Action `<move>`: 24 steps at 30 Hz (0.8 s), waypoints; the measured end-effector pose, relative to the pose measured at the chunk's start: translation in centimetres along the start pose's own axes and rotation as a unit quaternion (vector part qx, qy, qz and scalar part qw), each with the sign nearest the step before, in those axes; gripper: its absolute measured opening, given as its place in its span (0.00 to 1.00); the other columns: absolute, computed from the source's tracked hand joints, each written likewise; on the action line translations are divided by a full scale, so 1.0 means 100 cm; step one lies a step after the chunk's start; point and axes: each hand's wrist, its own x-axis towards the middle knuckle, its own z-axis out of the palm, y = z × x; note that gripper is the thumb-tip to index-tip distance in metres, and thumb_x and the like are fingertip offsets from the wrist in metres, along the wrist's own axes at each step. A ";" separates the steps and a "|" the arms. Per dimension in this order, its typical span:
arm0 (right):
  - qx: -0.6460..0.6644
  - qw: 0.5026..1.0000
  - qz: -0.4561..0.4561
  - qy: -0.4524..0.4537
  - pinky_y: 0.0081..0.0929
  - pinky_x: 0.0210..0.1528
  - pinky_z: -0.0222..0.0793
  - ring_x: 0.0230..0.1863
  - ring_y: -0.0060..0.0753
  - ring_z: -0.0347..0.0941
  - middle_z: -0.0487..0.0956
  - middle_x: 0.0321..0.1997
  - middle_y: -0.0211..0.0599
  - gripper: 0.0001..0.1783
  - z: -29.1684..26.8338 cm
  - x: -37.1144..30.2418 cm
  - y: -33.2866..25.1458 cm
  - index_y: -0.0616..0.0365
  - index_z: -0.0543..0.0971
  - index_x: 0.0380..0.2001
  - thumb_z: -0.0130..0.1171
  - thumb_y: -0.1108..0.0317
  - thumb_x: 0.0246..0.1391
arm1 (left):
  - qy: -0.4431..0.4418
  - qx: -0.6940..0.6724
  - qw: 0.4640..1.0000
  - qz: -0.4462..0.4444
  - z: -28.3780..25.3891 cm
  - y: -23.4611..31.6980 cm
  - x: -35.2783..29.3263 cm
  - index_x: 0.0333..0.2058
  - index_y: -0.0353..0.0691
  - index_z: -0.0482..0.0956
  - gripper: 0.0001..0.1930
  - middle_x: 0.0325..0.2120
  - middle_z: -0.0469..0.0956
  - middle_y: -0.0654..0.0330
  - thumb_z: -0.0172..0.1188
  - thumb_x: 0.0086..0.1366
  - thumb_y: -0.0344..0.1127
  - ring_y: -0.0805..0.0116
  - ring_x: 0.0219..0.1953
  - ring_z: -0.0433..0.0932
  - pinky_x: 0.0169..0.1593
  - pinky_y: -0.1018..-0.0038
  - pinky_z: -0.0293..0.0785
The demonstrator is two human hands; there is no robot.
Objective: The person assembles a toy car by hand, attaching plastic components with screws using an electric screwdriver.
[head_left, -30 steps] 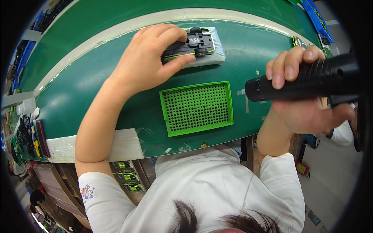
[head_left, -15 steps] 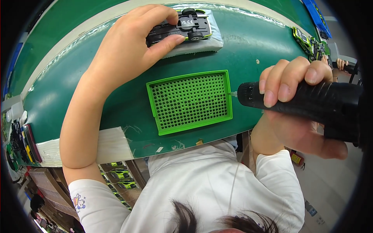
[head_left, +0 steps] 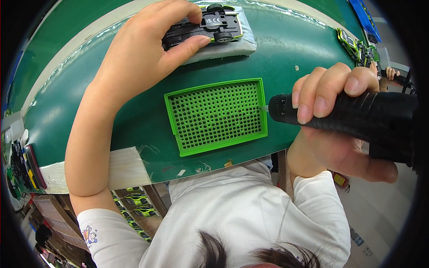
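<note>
Upside down, with its black underside and wheels facing up, a toy car [head_left: 222, 27] lies on a pale wrapped block [head_left: 247, 41] at the far side of the table. My left hand [head_left: 149, 47] grips it from the left, thumb on the near side and fingers over the far side. My right hand [head_left: 337, 100] is wrapped round a black electric screwdriver [head_left: 384, 114], whose bit points left at the right rim of a green tray [head_left: 262, 91]. Rows of small holes cover the tray's floor, many with dark small pieces in them.
More green toy cars [head_left: 351, 46] lie at the table's far right, beside another person's hand [head_left: 392, 73]. Pens and tools [head_left: 32, 167] sit at the left edge. Below the table edge, a box of several green cars [head_left: 136, 201] shows. A blue bin [head_left: 364, 20] stands at upper right.
The screwdriver in my right hand has shifted slightly left, its bit closer over the tray's rim. My left hand keeps its hold on the toy car, which stays on the block.
</note>
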 end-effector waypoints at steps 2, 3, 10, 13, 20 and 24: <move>0.002 1.000 0.005 0.002 0.28 0.32 0.67 0.27 0.30 0.72 0.73 0.34 0.35 0.58 -0.001 -0.001 0.001 0.58 0.67 0.49 0.58 0.15 0.32 | 0.000 0.001 1.000 -0.002 0.000 0.000 0.000 0.43 0.36 0.76 0.15 0.38 0.77 0.59 0.67 0.59 0.33 0.65 0.39 0.75 0.46 0.75 0.72; 0.003 1.000 0.007 0.003 0.28 0.32 0.67 0.27 0.30 0.72 0.73 0.34 0.35 0.58 -0.002 -0.001 0.001 0.59 0.67 0.49 0.57 0.15 0.32 | 0.001 0.003 1.000 -0.004 0.000 0.001 0.000 0.43 0.36 0.76 0.15 0.38 0.77 0.59 0.67 0.59 0.33 0.65 0.39 0.75 0.46 0.75 0.72; 0.009 1.000 0.021 0.010 0.28 0.32 0.67 0.27 0.30 0.72 0.74 0.33 0.35 0.58 -0.008 -0.006 0.002 0.59 0.67 0.48 0.57 0.15 0.32 | -0.015 -0.007 1.000 -0.015 -0.003 0.002 0.000 0.43 0.36 0.76 0.15 0.38 0.78 0.58 0.66 0.60 0.33 0.64 0.38 0.75 0.45 0.74 0.72; 0.012 1.000 0.026 0.012 0.28 0.32 0.67 0.27 0.31 0.72 0.74 0.33 0.35 0.58 -0.011 -0.009 0.004 0.59 0.67 0.48 0.57 0.15 0.32 | -0.011 0.002 1.000 -0.004 -0.003 0.003 0.000 0.43 0.35 0.76 0.15 0.38 0.78 0.57 0.66 0.59 0.33 0.62 0.39 0.76 0.46 0.73 0.72; -0.019 1.000 -0.008 -0.013 0.28 0.32 0.67 0.27 0.31 0.72 0.74 0.33 0.36 0.57 -0.002 -0.001 0.010 0.59 0.67 0.48 0.56 0.15 0.33 | -0.008 0.022 1.000 0.012 -0.004 0.007 -0.001 0.42 0.35 0.75 0.16 0.38 0.78 0.55 0.67 0.58 0.33 0.57 0.40 0.76 0.47 0.71 0.72; -0.055 0.997 -0.047 -0.039 0.28 0.32 0.67 0.27 0.31 0.72 0.74 0.34 0.36 0.57 -0.001 0.002 0.011 0.59 0.67 0.48 0.56 0.15 0.34 | -0.008 0.016 1.000 0.007 -0.003 0.007 0.000 0.41 0.35 0.75 0.15 0.38 0.77 0.55 0.67 0.58 0.33 0.56 0.40 0.76 0.47 0.71 0.72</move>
